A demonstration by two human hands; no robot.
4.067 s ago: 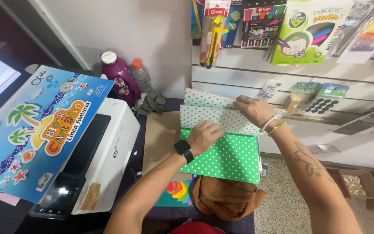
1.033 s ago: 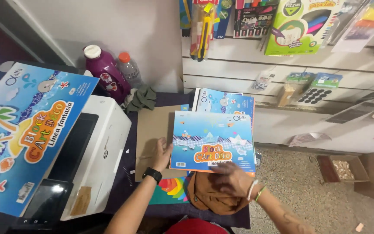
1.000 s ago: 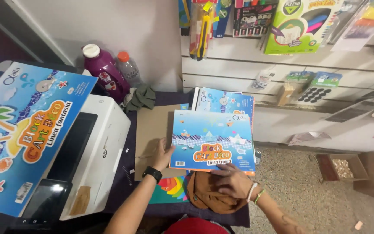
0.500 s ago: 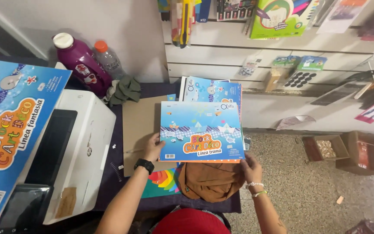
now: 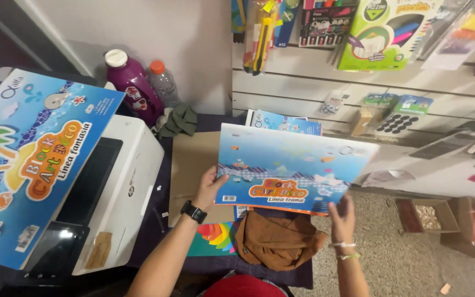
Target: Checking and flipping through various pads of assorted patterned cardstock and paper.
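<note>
Compared with the frame half a second earlier, the blue paper pad [image 5: 290, 170] sits higher and tilts more steeply — its right edge rises toward the slat wall [image 5: 303, 82] while both hands keep their hold. Left hand [image 5: 209, 190] closes on the pad's lower left edge, thumb on the printed face, fingers hidden behind. Right hand [image 5: 343, 215] supports the lower right corner from below, fingers partly spread against the back; how firmly it clamps cannot be told. Pad position: in the air above the desk [image 5: 160, 220], between the two hands, over the cardboard sheet [image 5: 191, 165] and the brown cloth [image 5: 279, 245]. Risk, as a judgement: the grip lies along the bottom edge only, so the large thin pad may sag or fold backward, and could slip from the looser right hand. A second blue pad [image 5: 284, 121] lies just behind — a swing of the raised corner could disturb it.
</note>
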